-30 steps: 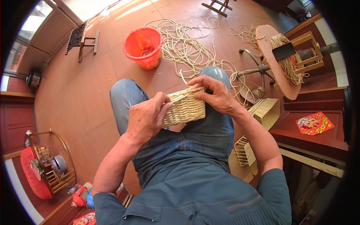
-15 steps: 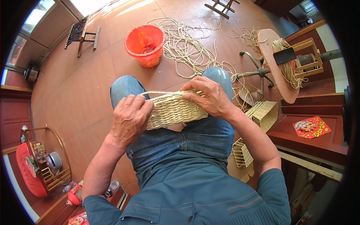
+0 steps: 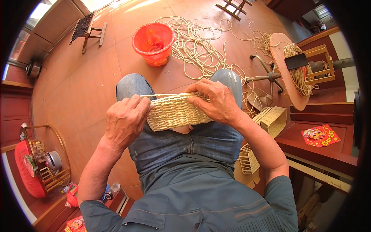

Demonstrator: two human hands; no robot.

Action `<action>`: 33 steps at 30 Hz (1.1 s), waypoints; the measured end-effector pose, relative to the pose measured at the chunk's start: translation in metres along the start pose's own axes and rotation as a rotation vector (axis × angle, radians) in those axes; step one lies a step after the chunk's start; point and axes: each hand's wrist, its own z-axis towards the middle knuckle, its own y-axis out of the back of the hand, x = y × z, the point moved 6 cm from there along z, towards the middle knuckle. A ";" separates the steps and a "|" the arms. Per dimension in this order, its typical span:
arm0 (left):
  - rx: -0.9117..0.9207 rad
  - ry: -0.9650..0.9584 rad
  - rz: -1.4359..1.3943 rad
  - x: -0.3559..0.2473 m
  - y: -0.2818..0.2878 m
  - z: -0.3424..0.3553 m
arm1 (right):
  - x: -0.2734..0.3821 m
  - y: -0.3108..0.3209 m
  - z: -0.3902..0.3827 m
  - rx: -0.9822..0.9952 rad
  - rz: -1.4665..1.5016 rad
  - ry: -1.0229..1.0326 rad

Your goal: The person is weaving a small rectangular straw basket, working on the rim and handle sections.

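"Reddish-brown floor (image 3: 89, 77) forms the background; beyond the woven basket (image 3: 176, 114) stand a red bucket (image 3: 156, 60) and, to its right, loose loops of pale cord (image 3: 195, 46). Where is the basket itself?"

"Above the lap of the person's jeans (image 3: 166, 143), between the two hands. Its long axis runs from left to right, the left end slipping slightly toward the body."

"And the left hand (image 3: 126, 118)?"

"At the basket's left end, its fingers drawn together on a single strand (image 3: 166, 95). The fingertips are partly hidden. From these fingers, the basket lies to the right."

"How does the strand lie?"

"Nearly straight, along the basket's far upper edge and close to parallel with its long axis. It spans from the left fingers to those of the right hand (image 3: 216, 101)."

"Which hand is nearer the point where strand and rim come together?"

"The right, as far as can be judged. It clamps the basket's rim toward the right end: thumb on the near wall, forefinger over the top. The other fingertips are hidden, and whether they also pinch the strand cannot be told."
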 end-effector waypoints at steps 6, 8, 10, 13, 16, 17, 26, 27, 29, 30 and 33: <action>-0.011 -0.005 0.058 -0.003 -0.009 -0.003 | -0.002 -0.003 0.004 0.045 0.157 -0.165; -0.025 0.039 -0.006 -0.001 -0.012 -0.002 | 0.000 -0.001 0.005 0.037 0.166 -0.200; -0.083 0.090 -0.104 0.001 -0.013 0.002 | -0.001 -0.003 0.006 0.029 0.173 -0.235; -0.161 0.187 -0.245 -0.001 -0.014 0.002 | -0.004 -0.006 0.006 -0.028 0.196 -0.243; -0.191 0.247 -0.287 -0.007 -0.013 0.002 | -0.005 -0.009 0.006 -0.059 0.152 -0.250; -0.202 0.259 -0.286 -0.009 -0.011 0.003 | -0.005 -0.009 0.006 -0.070 0.145 -0.258; -0.251 0.123 -0.202 -0.045 -0.011 0.017 | 0.000 -0.008 0.010 -0.052 0.040 -0.295; -0.244 0.089 -0.198 -0.047 -0.012 0.019 | 0.000 -0.008 0.010 -0.054 0.039 -0.286; -0.238 0.053 -0.194 -0.051 -0.015 0.024 | -0.002 -0.008 0.009 -0.054 0.039 -0.286; -0.259 0.040 -0.225 -0.053 -0.017 0.025 | -0.002 -0.008 0.009 -0.053 0.040 -0.285; -0.285 0.035 -0.268 -0.055 -0.017 0.029 | -0.003 -0.008 0.009 -0.037 0.035 -0.286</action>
